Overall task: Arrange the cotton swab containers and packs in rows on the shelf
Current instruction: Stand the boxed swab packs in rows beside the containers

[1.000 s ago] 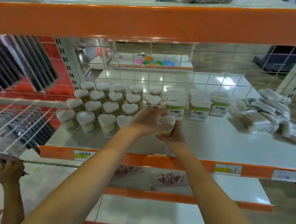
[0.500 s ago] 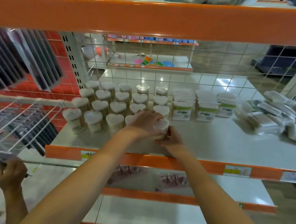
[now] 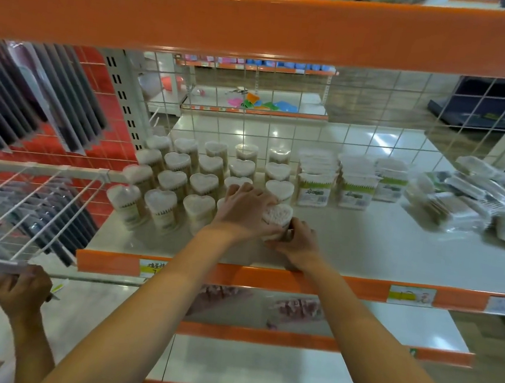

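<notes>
A heart-shaped clear container of cotton swabs (image 3: 276,216) stands on the white shelf (image 3: 363,245), at the right end of the front row of like heart containers (image 3: 184,181). My left hand (image 3: 243,209) wraps over its top and left side. My right hand (image 3: 297,242) holds its lower right side. Square swab boxes with green labels (image 3: 335,180) stand in rows right of the hearts. Flat swab packs (image 3: 472,200) lie in a loose heap at the far right.
An orange beam (image 3: 261,22) crosses overhead and a wire grid (image 3: 314,111) backs the shelf. Left of it a wire rack (image 3: 28,200) holds dark packets. Another person's hands (image 3: 4,288) work at the lower left. Lower shelves (image 3: 259,365) lie below.
Both hands have brought the heart container down from slightly above the shelf and set it at the right end of the front row. The view has tilted a little.
</notes>
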Demonstrator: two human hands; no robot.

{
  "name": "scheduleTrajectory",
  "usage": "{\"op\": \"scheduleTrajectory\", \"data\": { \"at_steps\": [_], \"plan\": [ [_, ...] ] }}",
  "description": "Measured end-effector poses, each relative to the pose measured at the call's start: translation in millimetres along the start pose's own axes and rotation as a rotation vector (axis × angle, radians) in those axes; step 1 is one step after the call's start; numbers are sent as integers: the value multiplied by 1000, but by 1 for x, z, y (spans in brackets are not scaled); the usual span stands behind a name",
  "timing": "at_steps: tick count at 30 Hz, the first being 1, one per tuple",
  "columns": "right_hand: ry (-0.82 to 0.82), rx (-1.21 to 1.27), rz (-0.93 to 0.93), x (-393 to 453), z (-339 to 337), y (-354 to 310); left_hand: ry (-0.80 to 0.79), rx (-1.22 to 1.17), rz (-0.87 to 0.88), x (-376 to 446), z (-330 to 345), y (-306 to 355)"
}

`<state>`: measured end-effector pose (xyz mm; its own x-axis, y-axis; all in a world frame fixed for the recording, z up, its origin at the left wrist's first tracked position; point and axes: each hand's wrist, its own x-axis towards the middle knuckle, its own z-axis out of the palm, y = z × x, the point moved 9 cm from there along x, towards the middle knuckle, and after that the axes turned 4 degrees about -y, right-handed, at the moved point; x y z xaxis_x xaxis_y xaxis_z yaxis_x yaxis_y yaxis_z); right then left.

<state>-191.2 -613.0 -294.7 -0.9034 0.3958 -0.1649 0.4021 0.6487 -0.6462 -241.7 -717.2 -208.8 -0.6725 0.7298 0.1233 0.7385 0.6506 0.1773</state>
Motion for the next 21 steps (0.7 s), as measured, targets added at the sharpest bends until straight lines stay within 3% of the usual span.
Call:
{"op": "scheduleTrajectory", "data": {
  "at_steps": [13,21],
  "plan": [
    [39,50,36,-1,-2,4,-79,-58,13,3,3,4],
    [-112,127,41,-9,-16,13,-60,-81,17,8,-15,4]
  ]
}}
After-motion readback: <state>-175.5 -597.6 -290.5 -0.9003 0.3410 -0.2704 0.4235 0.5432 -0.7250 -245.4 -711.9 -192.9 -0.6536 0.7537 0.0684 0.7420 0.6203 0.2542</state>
